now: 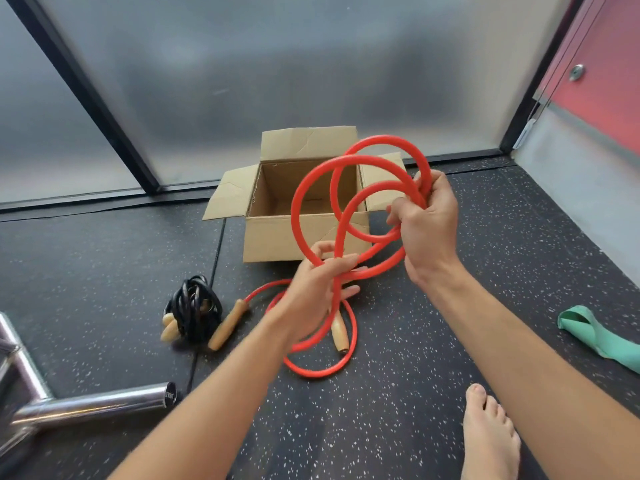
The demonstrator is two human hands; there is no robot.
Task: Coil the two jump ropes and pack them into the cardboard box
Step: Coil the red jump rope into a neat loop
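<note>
I hold the red jump rope [313, 188] in the air in front of the open cardboard box [277, 237]. My right hand [424, 223] grips several red loops at their right side. My left hand [317, 289] holds the strands lower down, where they cross. The rest of the red rope trails to the floor, with its two wooden handles [228, 323] lying there. The black jump rope [194, 306] lies coiled in a bundle on the floor left of the red one, its wooden handles tucked at the side. The box looks empty inside.
A chrome bar frame [86, 407] lies at the lower left. A green resistance band [595, 336] rests at the right, and my bare foot [488, 434] is at the bottom right. Frosted glass panels stand behind the box. The floor is dark speckled rubber.
</note>
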